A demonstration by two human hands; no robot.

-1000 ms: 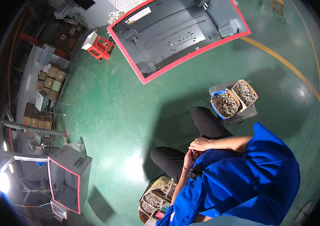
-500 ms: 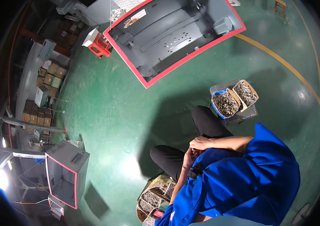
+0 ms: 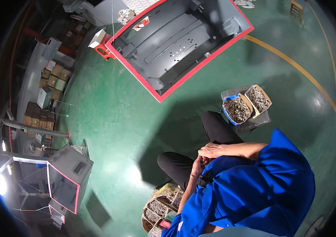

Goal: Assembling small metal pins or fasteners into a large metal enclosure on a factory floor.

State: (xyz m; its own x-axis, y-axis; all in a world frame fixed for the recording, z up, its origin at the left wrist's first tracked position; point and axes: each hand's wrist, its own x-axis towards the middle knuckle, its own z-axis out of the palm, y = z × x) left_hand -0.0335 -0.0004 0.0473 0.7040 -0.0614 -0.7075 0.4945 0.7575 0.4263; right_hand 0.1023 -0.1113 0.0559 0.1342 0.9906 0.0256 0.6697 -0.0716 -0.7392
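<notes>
Green floor [image 3: 108,118]; left hand [image 3: 196,167] and right hand [image 3: 210,150] meet, fingers curled, can't tell exact grip; small dark piece [image 3: 202,161] at right hand's seven o'clock may drop if fingers slip.

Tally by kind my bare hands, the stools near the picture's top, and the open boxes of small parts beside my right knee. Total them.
Right hand and left hand: 2
Red stool and wooden stool: 2
Blue-edged box and paler box: 2
Total: 6
</notes>
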